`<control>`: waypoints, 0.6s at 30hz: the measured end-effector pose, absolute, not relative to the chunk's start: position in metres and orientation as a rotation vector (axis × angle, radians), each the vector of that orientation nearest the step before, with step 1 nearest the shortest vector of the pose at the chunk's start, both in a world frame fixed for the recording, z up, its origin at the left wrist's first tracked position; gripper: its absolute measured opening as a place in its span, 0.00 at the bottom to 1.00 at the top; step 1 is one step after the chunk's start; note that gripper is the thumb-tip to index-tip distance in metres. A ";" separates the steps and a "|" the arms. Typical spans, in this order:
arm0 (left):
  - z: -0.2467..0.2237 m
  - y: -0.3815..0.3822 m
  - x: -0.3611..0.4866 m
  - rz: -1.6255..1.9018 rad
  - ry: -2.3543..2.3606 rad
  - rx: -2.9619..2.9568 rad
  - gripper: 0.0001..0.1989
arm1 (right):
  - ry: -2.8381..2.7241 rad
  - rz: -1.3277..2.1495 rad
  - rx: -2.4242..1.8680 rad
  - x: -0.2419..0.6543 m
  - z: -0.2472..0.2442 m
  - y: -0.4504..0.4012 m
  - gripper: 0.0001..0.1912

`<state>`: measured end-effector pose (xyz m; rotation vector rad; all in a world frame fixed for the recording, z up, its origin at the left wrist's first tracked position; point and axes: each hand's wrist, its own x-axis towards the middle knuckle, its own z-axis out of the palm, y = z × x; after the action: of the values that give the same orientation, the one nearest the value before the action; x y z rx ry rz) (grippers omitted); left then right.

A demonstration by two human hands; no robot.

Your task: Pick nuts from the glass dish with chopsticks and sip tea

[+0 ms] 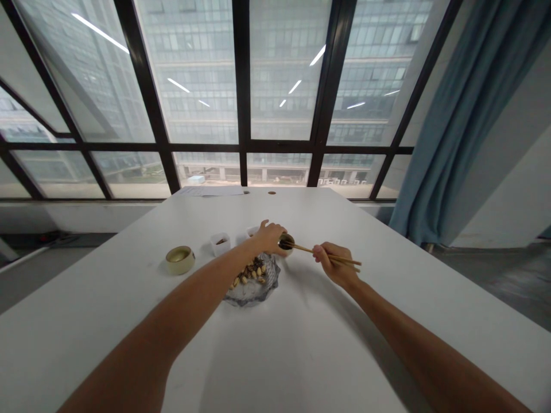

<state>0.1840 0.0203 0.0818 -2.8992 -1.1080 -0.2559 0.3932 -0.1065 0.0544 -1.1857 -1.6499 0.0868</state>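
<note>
My left hand point(270, 237) is closed around a small dark-insided cup point(284, 241), tilted with its mouth toward my right hand. My right hand point(338, 261) grips a pair of wooden chopsticks point(305, 248); their tips reach the mouth of the cup. What is inside the cup is too dark to make out. Below my left forearm lies a scalloped clear glass plate point(252, 297), partly covered by the arm. On it are pale nuts point(255, 271) resembling pistachios and small dark pieces.
Left of the plate stands a round yellowish bowl point(180, 261). Behind the plate is a small white cup point(220, 244) with something brown in it, and another white cup point(252, 231) shows partly behind my left hand. Papers point(210, 191) lie at the white table's point(275, 355) far edge.
</note>
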 end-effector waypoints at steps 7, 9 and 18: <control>0.080 0.030 0.183 -0.165 -1.280 -2.918 0.35 | -1.476 0.145 -1.125 0.385 0.063 -0.112 0.31; 0.081 0.030 0.178 -0.123 -1.298 -2.924 0.35 | -1.343 0.214 -1.052 0.377 0.072 -0.118 0.32; 0.094 0.009 0.057 -0.732 -1.236 -2.661 0.22 | -1.775 0.443 -1.078 0.335 0.109 -0.151 0.31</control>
<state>0.0566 0.0093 0.0936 -2.6607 -1.2358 -0.7317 0.3349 -0.1505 0.1089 -1.0785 -1.7747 0.4428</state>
